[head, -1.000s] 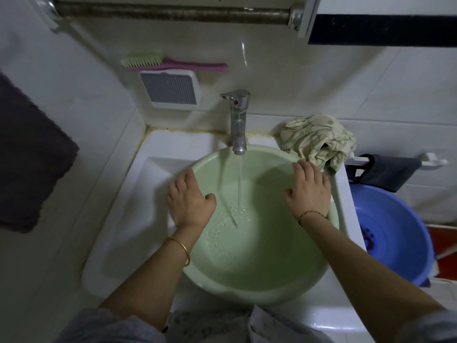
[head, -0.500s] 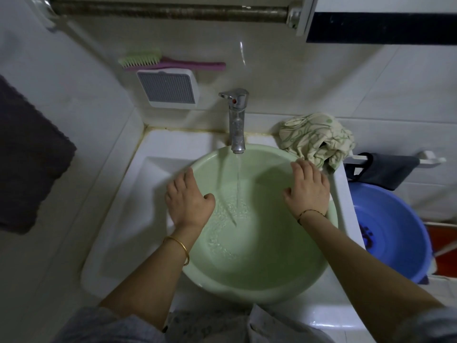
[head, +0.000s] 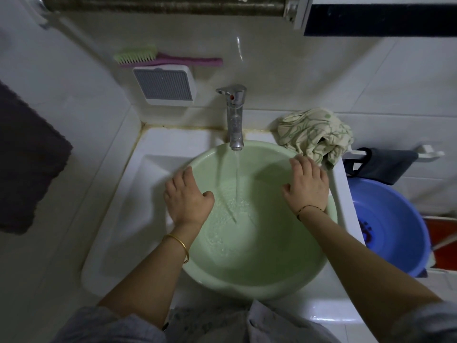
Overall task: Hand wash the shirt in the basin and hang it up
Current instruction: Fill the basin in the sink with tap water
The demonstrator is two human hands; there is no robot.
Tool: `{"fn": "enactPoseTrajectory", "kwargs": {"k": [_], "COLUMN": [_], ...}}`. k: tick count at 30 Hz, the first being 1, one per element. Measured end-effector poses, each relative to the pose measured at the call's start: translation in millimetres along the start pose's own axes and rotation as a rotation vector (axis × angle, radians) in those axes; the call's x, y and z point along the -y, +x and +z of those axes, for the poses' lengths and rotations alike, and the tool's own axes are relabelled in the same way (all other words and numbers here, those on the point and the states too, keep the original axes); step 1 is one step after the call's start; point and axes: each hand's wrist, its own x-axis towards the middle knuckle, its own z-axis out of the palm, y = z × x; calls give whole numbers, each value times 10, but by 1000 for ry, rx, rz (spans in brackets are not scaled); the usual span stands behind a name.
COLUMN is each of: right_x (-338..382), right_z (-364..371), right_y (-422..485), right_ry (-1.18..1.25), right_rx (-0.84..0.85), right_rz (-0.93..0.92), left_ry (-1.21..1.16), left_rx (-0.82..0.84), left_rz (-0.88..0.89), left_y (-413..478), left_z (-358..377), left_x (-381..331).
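Note:
A pale green basin [head: 259,280] sits in the white sink [head: 153,169] under the chrome tap [head: 235,120], and water runs from the tap into it. My left hand [head: 186,196] rests flat on the basin's left rim, fingers straight. On the right rim lies my right hand [head: 308,184], also flat. The shirt [head: 314,132], cream with a green pattern, lies crumpled on the sink's back right corner, just beyond my right fingertips. A little water covers the basin's bottom.
A blue basin [head: 390,226] stands to the right of the sink. Behind it a dark cloth [head: 380,164] hangs on a white rail. A brush [head: 160,58] and a soap holder [head: 165,85] are on the back wall, a metal bar [head: 160,6] runs overhead, and a dark towel [head: 27,164] hangs left.

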Motion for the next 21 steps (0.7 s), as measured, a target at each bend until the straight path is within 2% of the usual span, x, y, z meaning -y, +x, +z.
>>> {"fn": "enactPoseTrajectory", "kwargs": {"k": [21], "right_x": [3], "right_z": [-14], "right_y": [-12], "right_ry": [1], "right_rx": [10], "right_rz": [-1], "left_ry": [9], "left_rx": [-8], "left_rz": [8], "left_y": [0], "left_z": [3], "left_x": [3]}}
